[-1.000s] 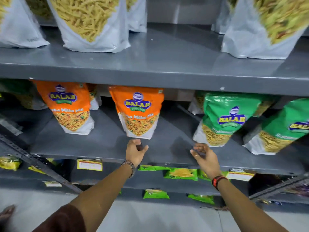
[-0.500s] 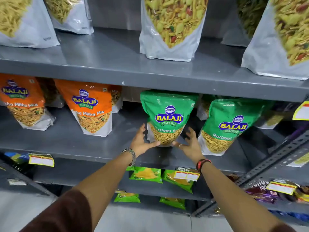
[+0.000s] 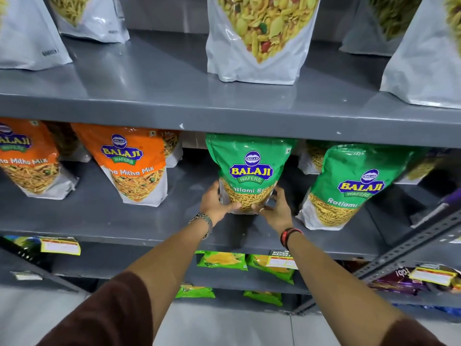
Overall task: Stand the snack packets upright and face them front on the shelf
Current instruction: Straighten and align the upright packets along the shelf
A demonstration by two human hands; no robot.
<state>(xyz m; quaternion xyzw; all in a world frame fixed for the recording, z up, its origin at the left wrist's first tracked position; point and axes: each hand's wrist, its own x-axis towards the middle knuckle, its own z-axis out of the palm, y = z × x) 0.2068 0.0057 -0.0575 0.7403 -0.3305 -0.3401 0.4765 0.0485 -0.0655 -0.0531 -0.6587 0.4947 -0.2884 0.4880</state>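
Head view of a grey metal shelf (image 3: 104, 221) stocked with snack packets. Both hands clasp the base of one green packet (image 3: 250, 168) that stands upright on the middle shelf, label facing front. The left hand (image 3: 215, 203) presses against the packet's lower left side, thumb curled under its front bottom edge; the right hand (image 3: 275, 208) cups the lower right side, fingers spread along the packet's edge and a ring visible on one finger. The packet is clamped between the two palms. A metal watch band (image 3: 203, 222) circles the left wrist; a red and black band (image 3: 289, 234) circles the right wrist.

Just to the right stands a second green packet (image 3: 354, 186), tilted slightly leftward at the top, label forward. To the left stand two orange packets: the nearer orange packet (image 3: 129, 163) upright and front-facing, the farther orange packet (image 3: 27, 158) partly cut by the frame edge. Further packets sit behind these rows, mostly hidden.

The upper shelf (image 3: 224, 113) carries white pouches (image 3: 259, 46) with clear windows showing the snack mix. Small green bags (image 3: 222, 260) and a price tag (image 3: 59, 245) occupy the lower shelves
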